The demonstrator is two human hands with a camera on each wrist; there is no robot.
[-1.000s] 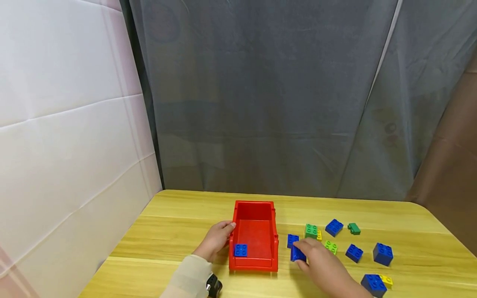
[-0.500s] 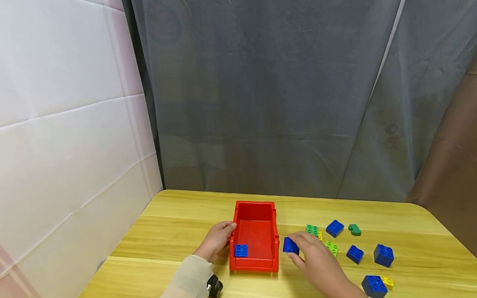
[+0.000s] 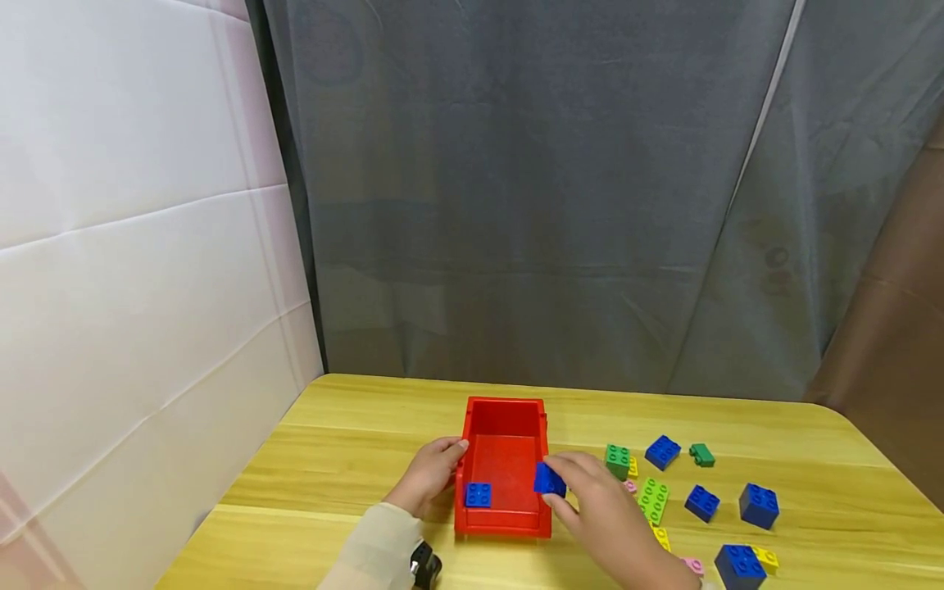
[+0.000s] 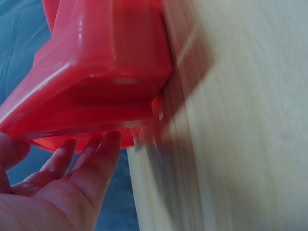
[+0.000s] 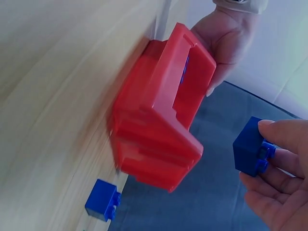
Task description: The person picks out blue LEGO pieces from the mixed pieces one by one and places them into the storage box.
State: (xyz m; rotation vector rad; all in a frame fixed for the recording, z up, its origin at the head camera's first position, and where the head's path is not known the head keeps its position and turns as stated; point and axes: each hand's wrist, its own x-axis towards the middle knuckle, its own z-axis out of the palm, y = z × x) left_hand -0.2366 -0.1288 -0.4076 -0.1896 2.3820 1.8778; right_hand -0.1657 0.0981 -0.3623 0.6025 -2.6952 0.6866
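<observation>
Head view: at the 9 o'clock side of the red bin (image 3: 503,523), the left hand (image 3: 426,475) grips the rim, thumb on top. The right hand (image 3: 603,510) pinches a blue block (image 3: 549,479) near the 4 o'clock rim. A second blue block (image 3: 478,495) lies inside at 7 o'clock; a light green block (image 3: 653,500) lies on the table (image 3: 295,492) at 3 o'clock.
Left wrist view: fingers (image 4: 98,166) reach under the rim.
Right wrist view: thumb and fingers hold the blue block apart from the bin; a third blue block (image 5: 101,199) sits at its 7 o'clock.
</observation>
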